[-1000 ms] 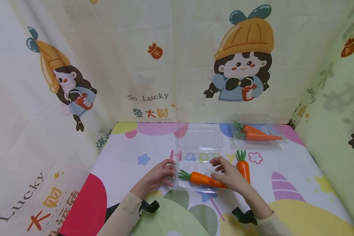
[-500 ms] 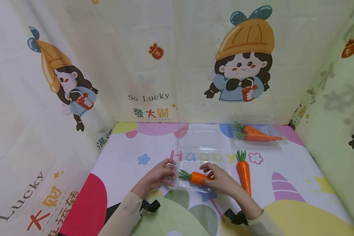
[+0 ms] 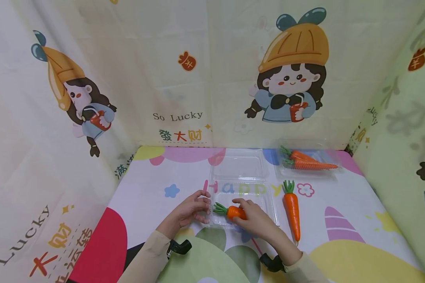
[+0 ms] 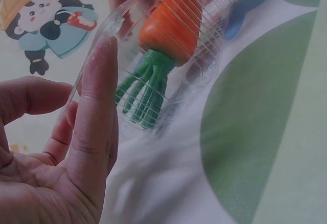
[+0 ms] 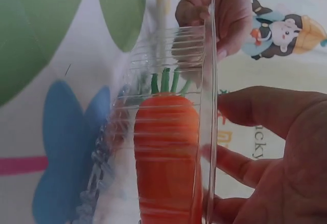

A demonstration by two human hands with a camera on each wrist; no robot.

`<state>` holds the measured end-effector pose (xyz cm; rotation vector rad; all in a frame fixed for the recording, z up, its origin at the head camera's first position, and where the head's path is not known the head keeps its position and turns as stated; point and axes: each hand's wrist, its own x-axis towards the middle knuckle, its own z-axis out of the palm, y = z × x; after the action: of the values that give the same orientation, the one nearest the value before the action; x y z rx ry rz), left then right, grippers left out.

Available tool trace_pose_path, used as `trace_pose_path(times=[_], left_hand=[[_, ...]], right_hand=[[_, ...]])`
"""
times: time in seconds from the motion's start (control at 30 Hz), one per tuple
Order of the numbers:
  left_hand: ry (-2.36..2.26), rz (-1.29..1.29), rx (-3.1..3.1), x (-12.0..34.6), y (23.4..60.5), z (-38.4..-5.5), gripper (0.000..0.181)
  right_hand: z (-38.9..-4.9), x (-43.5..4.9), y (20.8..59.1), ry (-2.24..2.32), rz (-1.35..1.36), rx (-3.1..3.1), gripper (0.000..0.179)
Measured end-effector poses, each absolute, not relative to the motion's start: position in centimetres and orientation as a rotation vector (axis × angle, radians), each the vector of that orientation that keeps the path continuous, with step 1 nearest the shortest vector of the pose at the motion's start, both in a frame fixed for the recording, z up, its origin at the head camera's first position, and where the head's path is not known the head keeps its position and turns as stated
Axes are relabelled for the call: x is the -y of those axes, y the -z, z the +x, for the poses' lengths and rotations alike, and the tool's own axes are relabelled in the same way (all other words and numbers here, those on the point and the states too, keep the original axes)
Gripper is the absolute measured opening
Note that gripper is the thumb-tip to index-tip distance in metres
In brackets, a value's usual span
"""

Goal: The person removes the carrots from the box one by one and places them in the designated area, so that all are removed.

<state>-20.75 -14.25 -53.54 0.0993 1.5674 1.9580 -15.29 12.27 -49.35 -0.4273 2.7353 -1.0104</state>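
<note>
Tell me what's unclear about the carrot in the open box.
Head view: the tip of the carrot in the open box, hidden by the right hand.
Left wrist view: tip cut off by the top edge.
Right wrist view: tip cut off by the bottom edge; whether fingertips touch the carrot, obscured by the rim.

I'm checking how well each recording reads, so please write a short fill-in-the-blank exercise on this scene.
The carrot inside the open plastic clamshell has its leaves toward the person's ____ hand.
In the head view, the loose carrot lies to the clamshell's ____.
The rear plastic container holds ____ carrots.

Missing words: left; right; two.
</note>
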Motion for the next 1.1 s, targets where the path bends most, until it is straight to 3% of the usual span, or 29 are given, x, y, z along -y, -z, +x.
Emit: trace_pose_path(times=[0.47,1.1], left_hand=[[-1.961,0.122,-1.536,14.3,53.7,-20.8,0.032],[-1.959,0.119,-1.553,14.4,53.7,-20.8,0.032]], right_hand=[[-15.6,-11.6,48.8,0.839,-0.383,-2.738,0.042],[-15.9,-12.0,48.2,0.932,-0.41,-2.719,0.042]])
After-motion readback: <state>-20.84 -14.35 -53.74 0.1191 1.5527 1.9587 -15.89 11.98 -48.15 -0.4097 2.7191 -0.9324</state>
